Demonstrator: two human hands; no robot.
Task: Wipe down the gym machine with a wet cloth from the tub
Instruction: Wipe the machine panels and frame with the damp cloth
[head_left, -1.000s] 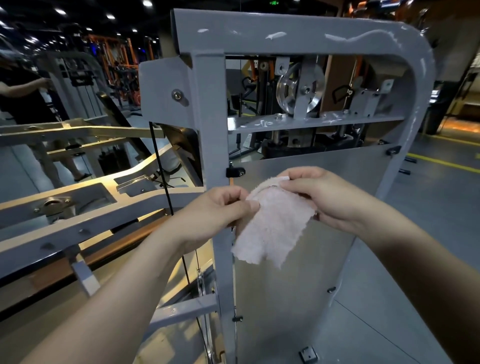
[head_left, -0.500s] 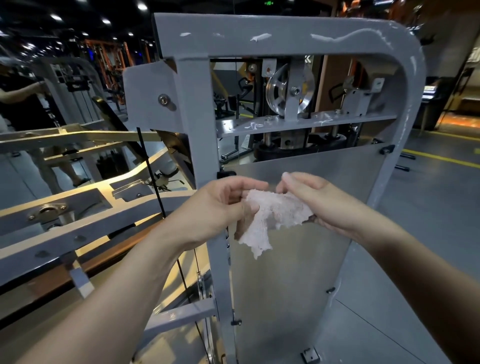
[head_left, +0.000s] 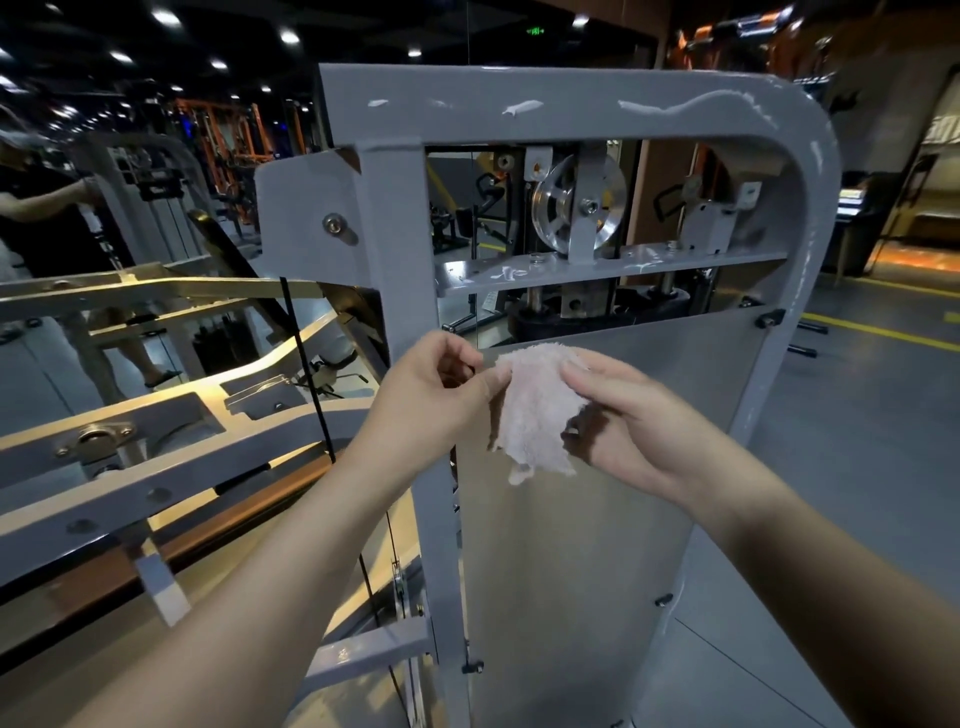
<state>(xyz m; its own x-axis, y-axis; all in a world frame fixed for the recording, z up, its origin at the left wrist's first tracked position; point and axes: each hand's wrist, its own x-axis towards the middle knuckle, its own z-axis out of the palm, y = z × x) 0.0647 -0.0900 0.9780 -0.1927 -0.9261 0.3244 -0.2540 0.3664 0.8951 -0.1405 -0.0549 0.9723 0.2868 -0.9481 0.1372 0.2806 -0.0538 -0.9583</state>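
The one cloth (head_left: 535, 410) has spread wider, pinched by left hand (head_left: 431, 395) and right hand (head_left: 623, 415).

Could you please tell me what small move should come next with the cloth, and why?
Probably gather the cloth into the right hand and lift it to the top bar: it hangs between both hands, the left hand pinching its edge, and white smears mark that bar.

The cloth (head_left: 535, 410) hangs between left hand (head_left: 431, 400) and right hand (head_left: 634, 431), before the machine panel (head_left: 597, 545), below the pulley (head_left: 576, 205).
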